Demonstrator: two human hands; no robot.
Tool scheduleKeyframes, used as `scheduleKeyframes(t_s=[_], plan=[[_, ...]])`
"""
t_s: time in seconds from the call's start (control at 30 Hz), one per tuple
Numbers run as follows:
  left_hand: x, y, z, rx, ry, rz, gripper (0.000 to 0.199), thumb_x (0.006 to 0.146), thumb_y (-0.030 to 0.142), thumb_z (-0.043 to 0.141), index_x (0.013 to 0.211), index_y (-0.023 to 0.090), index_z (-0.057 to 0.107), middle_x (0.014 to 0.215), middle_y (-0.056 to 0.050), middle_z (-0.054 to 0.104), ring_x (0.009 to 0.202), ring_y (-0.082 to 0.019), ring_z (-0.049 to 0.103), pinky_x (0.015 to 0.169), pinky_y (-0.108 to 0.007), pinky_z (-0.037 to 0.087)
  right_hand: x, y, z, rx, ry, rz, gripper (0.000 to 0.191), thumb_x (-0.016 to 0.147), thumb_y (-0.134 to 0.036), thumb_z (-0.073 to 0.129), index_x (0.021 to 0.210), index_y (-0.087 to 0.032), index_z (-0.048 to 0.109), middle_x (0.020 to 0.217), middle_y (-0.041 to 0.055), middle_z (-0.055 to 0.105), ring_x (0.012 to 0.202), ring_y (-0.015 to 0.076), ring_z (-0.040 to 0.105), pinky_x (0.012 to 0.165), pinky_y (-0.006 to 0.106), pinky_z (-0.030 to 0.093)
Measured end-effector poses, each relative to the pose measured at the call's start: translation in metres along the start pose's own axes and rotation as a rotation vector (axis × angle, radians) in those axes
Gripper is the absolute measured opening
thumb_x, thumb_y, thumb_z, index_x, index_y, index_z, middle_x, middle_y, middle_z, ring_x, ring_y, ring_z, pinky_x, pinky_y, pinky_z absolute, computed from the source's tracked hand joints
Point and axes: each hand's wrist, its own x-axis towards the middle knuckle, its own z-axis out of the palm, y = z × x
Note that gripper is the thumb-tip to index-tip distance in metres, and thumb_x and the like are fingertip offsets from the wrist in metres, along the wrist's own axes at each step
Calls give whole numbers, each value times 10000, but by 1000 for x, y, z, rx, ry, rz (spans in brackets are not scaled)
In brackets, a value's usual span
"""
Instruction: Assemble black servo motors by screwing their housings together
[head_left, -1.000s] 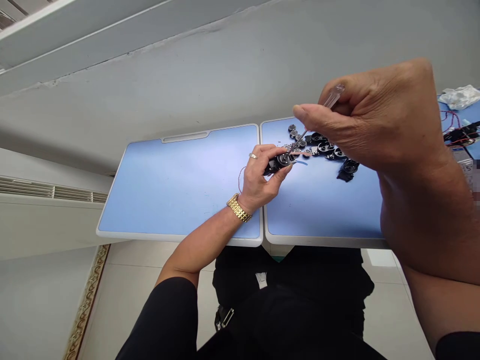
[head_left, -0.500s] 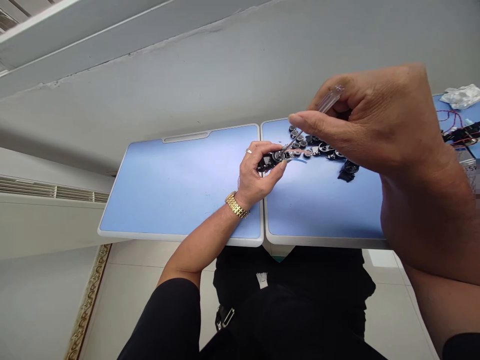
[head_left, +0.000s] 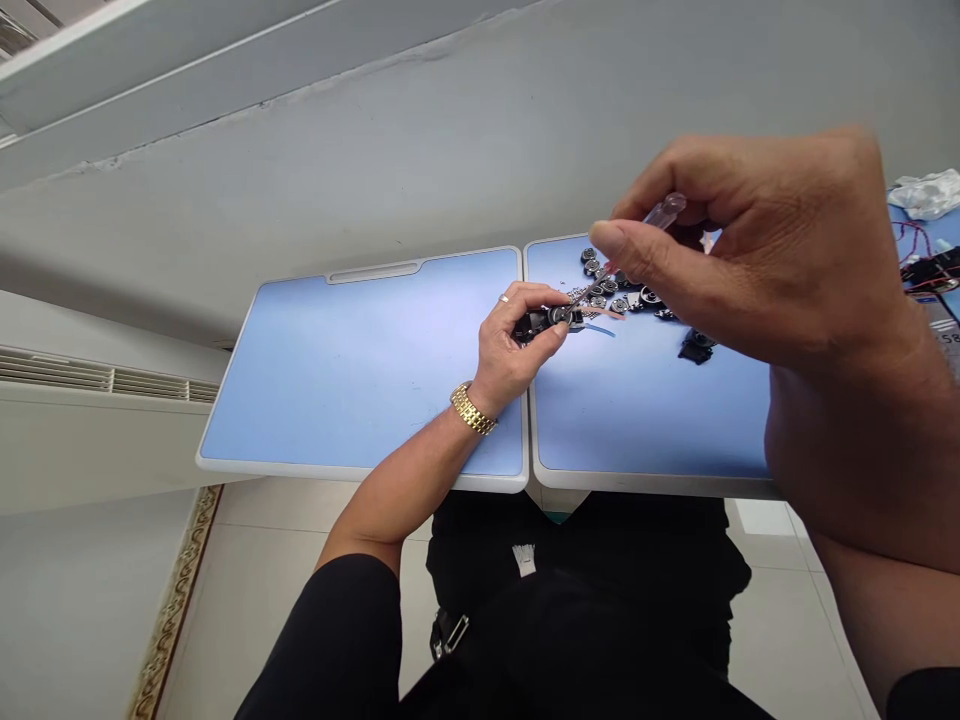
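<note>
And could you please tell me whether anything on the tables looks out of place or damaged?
Nothing looks clearly damaged or spilled. The crumpled white wrapping at the far right looks discarded, and tiny metallic bits lie loosely scattered near the black part in the left hand.

Compared with one second earlier, the left hand (head_left: 517, 335) and the black module (head_left: 559, 318) lie slightly farther left. The clear-handled screwdriver (head_left: 664, 212) leans at a lower angle, its handle end lowered. The right hand's (head_left: 765, 240) index finger reaches farther left along the handle. More of the blue strip (head_left: 600, 330) shows.
</note>
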Motion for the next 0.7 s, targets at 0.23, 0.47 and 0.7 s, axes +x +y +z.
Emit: scheduleKeyframes(t_s=[0.23,0.47,0.7], plan=[[0,-1,0,-9,-42,-61,360,1035,533,755,1270,265,801,1221,-84,765,1148,-251,731,1073,-454,595,0,3,1,-39,-62,-35,163,941,-258,826,828,-273,710,736,-16,782,639,197,721,687,380,543],[-1,0,1,-41,-92,-184,305,1050,508,755,1222,265,822,1218,-77,785,1089,-215,735,1015,-380,586,7,10,6,-92,-62,-4,250,928,-315,824,750,-287,649,675,-14,759,603,196,673,644,376,492],[0,-1,9,-146,-157,-355,476,1039,644,756,1246,215,759,1069,-65,773,887,-158,689,843,-316,565,7,23,9,-140,-105,18,229,957,-352,818,790,-298,671,715,14,756,650,247,675,679,415,478]])
